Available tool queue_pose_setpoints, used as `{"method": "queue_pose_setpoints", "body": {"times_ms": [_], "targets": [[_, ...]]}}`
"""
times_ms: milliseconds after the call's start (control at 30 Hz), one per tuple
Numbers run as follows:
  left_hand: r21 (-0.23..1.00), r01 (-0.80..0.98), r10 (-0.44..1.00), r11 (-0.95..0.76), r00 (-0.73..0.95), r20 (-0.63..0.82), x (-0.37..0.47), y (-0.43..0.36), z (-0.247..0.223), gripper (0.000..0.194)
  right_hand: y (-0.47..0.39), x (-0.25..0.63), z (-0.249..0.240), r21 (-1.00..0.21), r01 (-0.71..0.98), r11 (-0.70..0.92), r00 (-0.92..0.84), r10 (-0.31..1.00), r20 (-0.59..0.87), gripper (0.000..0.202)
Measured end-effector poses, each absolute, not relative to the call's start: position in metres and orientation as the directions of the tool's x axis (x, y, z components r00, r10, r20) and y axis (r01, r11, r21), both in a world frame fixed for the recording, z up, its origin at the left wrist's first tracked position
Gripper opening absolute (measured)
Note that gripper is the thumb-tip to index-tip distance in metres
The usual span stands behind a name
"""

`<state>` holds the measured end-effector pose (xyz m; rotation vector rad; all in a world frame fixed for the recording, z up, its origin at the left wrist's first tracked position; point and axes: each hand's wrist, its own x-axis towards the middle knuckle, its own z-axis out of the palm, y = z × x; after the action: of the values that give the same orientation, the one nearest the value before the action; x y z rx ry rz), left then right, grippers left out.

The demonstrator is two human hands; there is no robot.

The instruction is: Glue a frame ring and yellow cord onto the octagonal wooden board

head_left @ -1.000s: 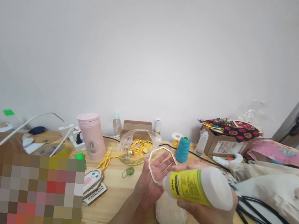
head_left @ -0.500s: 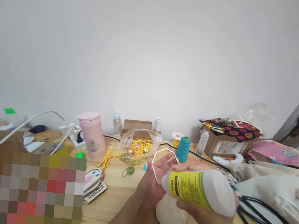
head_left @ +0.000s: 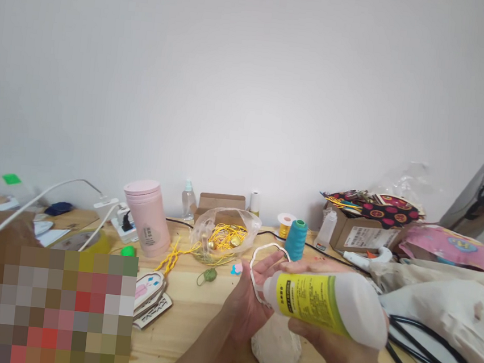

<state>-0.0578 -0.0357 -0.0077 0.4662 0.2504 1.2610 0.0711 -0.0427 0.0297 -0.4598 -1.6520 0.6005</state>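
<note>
My right hand is wrapped round a white squeeze bottle with a yellow label, tilted with its nozzle end pointing left. Under that end my left hand lies palm up, fingers spread, bearing a thin, wavy-edged white frame. The bottle's tip and part of the frame are hidden behind the bottle's shoulder, so I cannot tell whether they touch. Below both hands, a flat off-white piece with a scalloped edge rests on the wooden table.
Behind my hands stand a teal thread cone, a yellow spool and a plastic bag of yellow cord. A pink tumbler is at the left. Cloth and a black cable lie at the right.
The bottle and the white frame have shifted slightly to the right. Both hands keep their holds.
</note>
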Motion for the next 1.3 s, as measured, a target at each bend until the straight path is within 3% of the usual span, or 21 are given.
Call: {"method": "queue_pose_setpoints", "body": {"times_ms": [133,300,533,800,1100,1300], "targets": [[0.483,-0.842,0.942,0.241,0.322,0.091,-0.057,-0.036,-0.01,0.053,-0.042,0.075,0.028,-0.609,-0.014,0.793,-0.258,0.585,0.769,0.043],[0.51,-0.817,0.918,0.269,0.378,0.121,-0.055,-0.039,-0.01,0.048,-0.041,0.076,0.027,-0.631,-0.02,0.775,-0.211,0.614,0.761,0.047],[0.535,-0.802,0.915,0.267,0.385,0.121,-0.055,-0.04,-0.007,0.058,-0.04,0.074,0.028,-0.628,-0.18,0.757,-0.207,0.594,0.777,0.047],[0.547,-0.792,0.882,0.273,0.432,0.186,-0.053,-0.039,-0.013,0.053,-0.038,0.078,0.028,-0.584,-0.053,0.81,-0.184,0.567,0.803,0.048],[0.56,-0.78,0.881,0.279,0.44,0.173,-0.051,-0.042,-0.006,0.057,-0.04,0.079,0.028,-0.608,-0.098,0.788,-0.158,0.591,0.791,0.046],[0.583,-0.756,0.858,0.299,0.48,0.181,-0.051,-0.039,-0.017,0.061,-0.037,0.077,0.028,-0.653,-0.069,0.755,-0.023,0.653,0.757,0.048]]}}
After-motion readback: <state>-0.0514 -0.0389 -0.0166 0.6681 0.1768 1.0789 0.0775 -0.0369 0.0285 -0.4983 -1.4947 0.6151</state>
